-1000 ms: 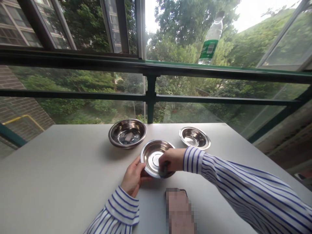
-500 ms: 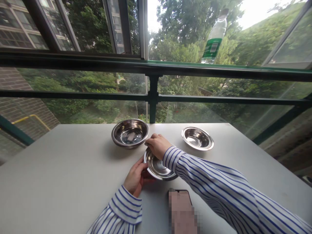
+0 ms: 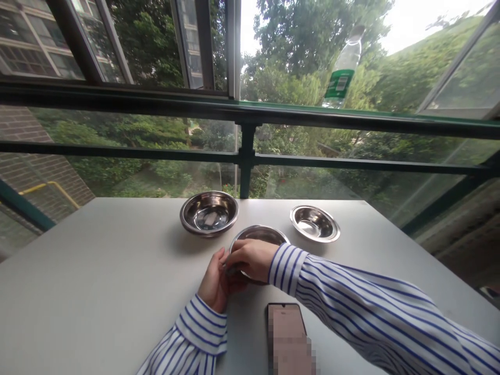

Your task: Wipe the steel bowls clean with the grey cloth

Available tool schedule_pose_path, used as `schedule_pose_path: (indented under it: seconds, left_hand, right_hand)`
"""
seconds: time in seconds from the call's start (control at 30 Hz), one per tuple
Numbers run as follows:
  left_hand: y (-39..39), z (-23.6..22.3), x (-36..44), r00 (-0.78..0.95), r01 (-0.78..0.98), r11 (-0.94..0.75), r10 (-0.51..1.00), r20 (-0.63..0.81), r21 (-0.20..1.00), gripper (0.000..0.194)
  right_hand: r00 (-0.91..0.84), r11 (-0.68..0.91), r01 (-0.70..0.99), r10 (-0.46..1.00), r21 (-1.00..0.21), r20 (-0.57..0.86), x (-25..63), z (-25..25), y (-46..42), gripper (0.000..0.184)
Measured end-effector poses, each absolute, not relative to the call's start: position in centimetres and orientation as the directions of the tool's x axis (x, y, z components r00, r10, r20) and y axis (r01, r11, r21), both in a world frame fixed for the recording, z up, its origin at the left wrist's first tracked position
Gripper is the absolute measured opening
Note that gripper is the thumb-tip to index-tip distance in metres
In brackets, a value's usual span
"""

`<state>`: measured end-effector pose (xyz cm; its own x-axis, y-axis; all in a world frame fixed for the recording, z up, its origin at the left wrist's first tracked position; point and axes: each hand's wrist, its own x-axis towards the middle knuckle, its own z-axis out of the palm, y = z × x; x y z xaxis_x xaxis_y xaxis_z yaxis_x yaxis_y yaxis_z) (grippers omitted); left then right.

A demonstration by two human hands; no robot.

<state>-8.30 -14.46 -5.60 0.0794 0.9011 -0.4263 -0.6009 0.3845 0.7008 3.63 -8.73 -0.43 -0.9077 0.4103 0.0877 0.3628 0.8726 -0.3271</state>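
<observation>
A round stainless steel bowl (image 3: 261,232) is at the middle of the table, partly covered by my right hand and sleeve. My left hand (image 3: 215,281) grips its left side, fingers reaching under the rim. Across the bowl lies my right hand (image 3: 252,259), its bent fingers pressed together at the left rim, close to the left fingertips. Something small and greyish shows beneath those fingers, too hidden to name. Farther back on the left stands a larger steel bowl (image 3: 209,213), and at the back right a shallower wide-rimmed steel bowl (image 3: 314,224).
A phone (image 3: 288,333), its screen blurred out, lies on the white table (image 3: 97,291) at the near edge, just right of centre. Beyond the table runs a dark green railing (image 3: 156,109) before the windows. A clear plastic bottle with a green label (image 3: 342,78) stands on it.
My right hand has moved down along the bowl's left rim, from its far side to beside my left fingers. The bowl's tilt has changed slightly; the other bowls stay put.
</observation>
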Motion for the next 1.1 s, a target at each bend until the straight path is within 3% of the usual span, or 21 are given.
schedule_pose_path:
  seconds: [0.27,0.43,0.53,0.7,0.9,1.1]
  left_hand:
    - [-14.6,-5.5,-8.1,-0.029,-0.552,0.287,0.932,-0.362,0.783,0.037]
    - [-14.8,-4.9,-8.2,-0.056,-0.463,0.307,0.926,-0.374,0.831,0.044]
    - [-14.8,-4.8,-8.4,-0.093,-0.471,0.311,0.913,-0.397,0.826,0.044]
    - [-14.7,-4.8,-8.6,-0.101,-0.449,0.327,0.906,-0.411,0.831,0.042]
    - [-14.9,-4.8,-8.7,-0.109,-0.431,0.31,0.915,-0.389,0.848,0.043]
    - [-14.9,-4.7,-8.5,-0.12,-0.419,0.305,0.915,-0.385,0.855,0.044]
  right_hand:
    - [-0.969,0.95,0.205,0.231,-0.234,0.09,6.1,0.3,-10.9,0.023]
    - [-0.944,0.92,0.327,0.329,-0.215,-0.028,9.4,1.0,-11.8,0.027]
    - [-0.885,0.871,0.466,0.46,-0.154,-0.074,12.0,2.0,-11.0,0.028]
    - [-0.724,0.731,0.681,0.679,-0.029,0.122,13.2,3.3,-8.3,0.028]
    - [-0.666,0.666,0.746,0.743,0.024,0.067,11.2,1.6,-7.2,0.026]
    - [-0.667,0.668,0.744,0.744,-0.001,0.027,11.9,0.2,-12.0,0.02]
